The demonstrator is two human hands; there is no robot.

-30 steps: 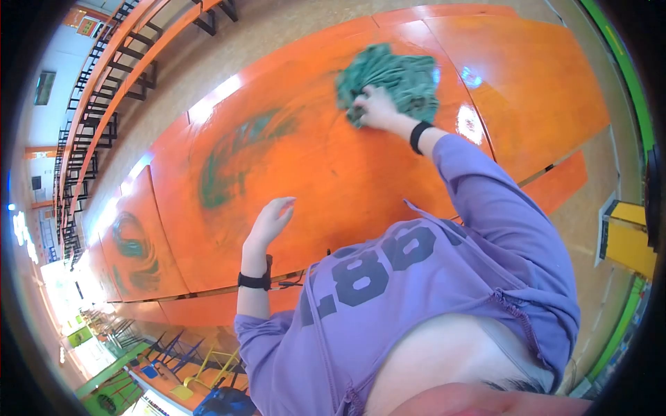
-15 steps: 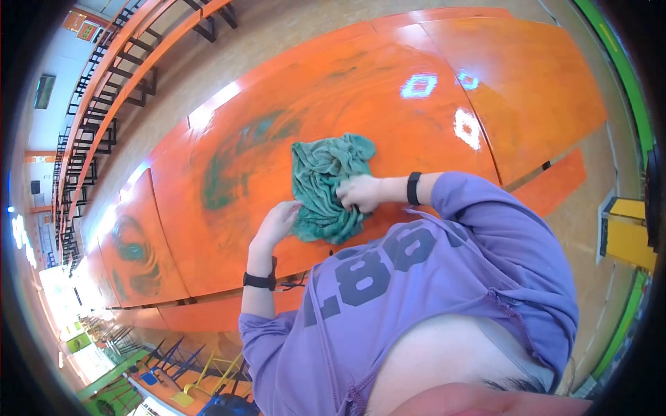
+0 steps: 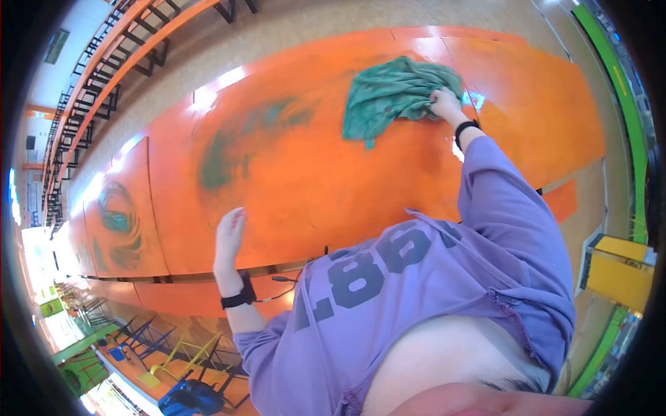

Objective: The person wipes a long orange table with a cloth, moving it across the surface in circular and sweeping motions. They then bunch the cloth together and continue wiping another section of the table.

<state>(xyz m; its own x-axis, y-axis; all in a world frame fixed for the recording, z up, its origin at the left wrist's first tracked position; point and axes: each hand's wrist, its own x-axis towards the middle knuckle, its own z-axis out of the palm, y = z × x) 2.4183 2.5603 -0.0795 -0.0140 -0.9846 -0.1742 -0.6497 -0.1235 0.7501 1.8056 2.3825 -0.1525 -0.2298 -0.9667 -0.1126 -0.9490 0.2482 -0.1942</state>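
Right hand [image 3: 445, 104], fingers curled in, grips green cloth [image 3: 395, 93]: likely soft, limp, best held by bunched folds. Left hand [image 3: 229, 236] empty, loosely open.

A purple hooded top with dark numerals [image 3: 378, 263], a crumpled green cloth [image 3: 402, 97] and a glossy orange worktop [image 3: 312, 187] smeared green.
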